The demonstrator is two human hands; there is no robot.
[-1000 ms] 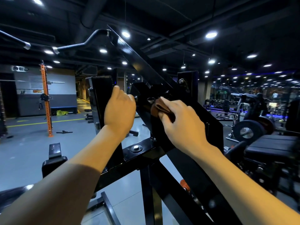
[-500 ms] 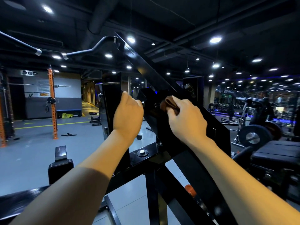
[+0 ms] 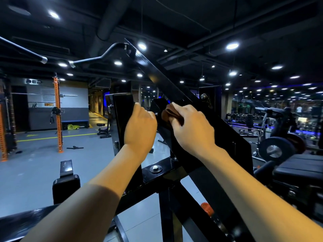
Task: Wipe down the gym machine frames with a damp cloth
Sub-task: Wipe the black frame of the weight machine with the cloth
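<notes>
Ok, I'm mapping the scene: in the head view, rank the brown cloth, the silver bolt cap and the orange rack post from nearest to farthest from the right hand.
1. Brown cloth, held in the right hand.
2. Silver bolt cap, on the crossbar below.
3. Orange rack post, far left.

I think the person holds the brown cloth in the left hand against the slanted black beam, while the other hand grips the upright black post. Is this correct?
Not quite: the hands are swapped. In the head view the brown cloth is in the right hand, pressed against the slanted black beam, and it is the left hand that grips the upright black post.
</notes>
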